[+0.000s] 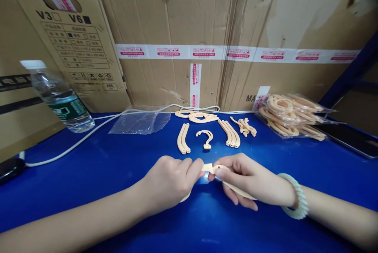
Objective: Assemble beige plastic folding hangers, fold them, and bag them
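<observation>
Near the middle of the blue table, my left hand (174, 180) is closed round a pale beige plastic piece (207, 167); part of it shows below the palm. My right hand (243, 178) pinches a long beige arm piece (236, 190) with a small hole near its end. The ends of the two pieces meet or nearly meet between my fingertips; whether they are joined cannot be seen. Just beyond lies a beige hook (209, 138), with two curved strips (183, 138) to its left and several strips (229, 134) to its right.
Farther back lie flat looped pieces (203, 118), small hooks (245, 127) and an empty clear bag (140, 122). Bagged beige parts (291, 115) and a dark phone (347, 138) are at right. A water bottle (63, 101), white cable (71, 148) and black object (11, 171) stand left, before cardboard (177, 79).
</observation>
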Demonstrator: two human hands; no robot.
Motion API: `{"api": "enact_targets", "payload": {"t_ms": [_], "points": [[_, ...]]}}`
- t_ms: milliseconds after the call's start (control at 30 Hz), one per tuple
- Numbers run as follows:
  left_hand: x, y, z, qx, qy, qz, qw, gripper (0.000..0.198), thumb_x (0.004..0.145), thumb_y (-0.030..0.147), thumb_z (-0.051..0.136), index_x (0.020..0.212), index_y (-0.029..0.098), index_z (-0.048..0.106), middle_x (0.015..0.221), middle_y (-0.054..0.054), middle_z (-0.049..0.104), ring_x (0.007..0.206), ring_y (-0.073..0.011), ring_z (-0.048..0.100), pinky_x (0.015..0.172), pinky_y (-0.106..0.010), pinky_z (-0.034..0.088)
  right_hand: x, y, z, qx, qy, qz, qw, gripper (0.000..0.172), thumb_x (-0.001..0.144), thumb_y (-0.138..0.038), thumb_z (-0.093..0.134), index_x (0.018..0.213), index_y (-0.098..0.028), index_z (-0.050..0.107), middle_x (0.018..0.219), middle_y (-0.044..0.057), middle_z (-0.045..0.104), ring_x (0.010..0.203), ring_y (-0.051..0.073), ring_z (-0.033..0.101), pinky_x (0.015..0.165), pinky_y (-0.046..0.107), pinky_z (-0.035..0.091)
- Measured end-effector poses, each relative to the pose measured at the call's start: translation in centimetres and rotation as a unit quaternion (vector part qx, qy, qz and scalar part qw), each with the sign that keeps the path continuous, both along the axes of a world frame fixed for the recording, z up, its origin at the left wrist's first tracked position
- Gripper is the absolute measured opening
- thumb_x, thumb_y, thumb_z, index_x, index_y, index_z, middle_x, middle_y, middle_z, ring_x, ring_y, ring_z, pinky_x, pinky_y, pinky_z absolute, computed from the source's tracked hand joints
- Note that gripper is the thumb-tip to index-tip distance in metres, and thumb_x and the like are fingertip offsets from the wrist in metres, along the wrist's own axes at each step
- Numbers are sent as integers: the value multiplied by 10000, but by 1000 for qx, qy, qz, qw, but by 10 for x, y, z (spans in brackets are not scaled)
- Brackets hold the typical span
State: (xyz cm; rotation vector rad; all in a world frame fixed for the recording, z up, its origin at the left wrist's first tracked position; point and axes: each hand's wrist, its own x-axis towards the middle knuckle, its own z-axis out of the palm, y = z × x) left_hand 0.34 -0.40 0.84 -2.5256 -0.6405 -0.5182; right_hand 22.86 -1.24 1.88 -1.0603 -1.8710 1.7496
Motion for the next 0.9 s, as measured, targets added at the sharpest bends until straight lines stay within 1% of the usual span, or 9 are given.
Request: {"api": "enact_targets", "payload": {"t_ms": [100,200,367,467,633,700,833,900], "points": [[1,-2,1,19,4,-4,1000,341,1011,178,338,813,130,612,520,-6,537,390,-144,478,412,-307,137,0,-3,-1,27,-22,-5,999,414,936,-565,447,820,-172,500,505,-50,554,292,38,395,284,128,245],[0,-4,0,26,6,-4,1000,329,1008,177,359,777,141,590,508,-1,521,379,-140,459,411,-312,130,-2,-7,-2,66,-40,-13,997,420,951,-548,426,770,-176,495,485,-51,527,296,42,387,289,138,234],[2,-6,3,37,2,2,999,339,1006,182,370,743,139,579,500,-3,502,364,-151,454,407,-321,115,-5,-11,0,186,-59,-38,980,424,948,-499,485,664,-185,467,488,-42,505,322,45,411,318,157,262],[2,-7,6,43,0,8,999,358,1009,178,356,739,139,588,493,-3,498,365,-146,446,411,-315,106,-6,-13,3,251,-71,-42,964,435,973,-484,441,660,-185,487,516,-26,531,347,51,429,356,173,306],[2,-9,8,48,-10,12,999,390,1018,191,341,721,147,591,485,0,491,374,-124,424,423,-299,96,-7,-14,4,324,-95,-53,940,410,995,-447,400,710,-185,534,525,-25,532,430,80,466,456,199,366],[2,-9,10,49,-13,13,999,389,1016,188,342,718,149,591,483,1,487,374,-124,422,423,-299,96,-7,-14,3,345,-98,-55,932,395,999,-429,394,725,-185,539,530,-25,534,452,88,475,479,207,371],[3,-10,12,46,-19,14,999,388,1009,182,344,704,148,582,472,1,480,359,-135,422,419,-304,100,-7,-15,3,370,-103,-57,921,383,1008,-397,375,725,-189,525,530,-27,536,446,87,464,475,214,355],[3,-10,11,29,-25,18,999,394,1012,189,332,709,146,579,470,-2,490,353,-142,429,419,-303,102,-6,-16,3,398,-114,-54,909,368,1011,-363,371,731,-187,532,545,-18,546,452,91,471,475,222,348]]}}
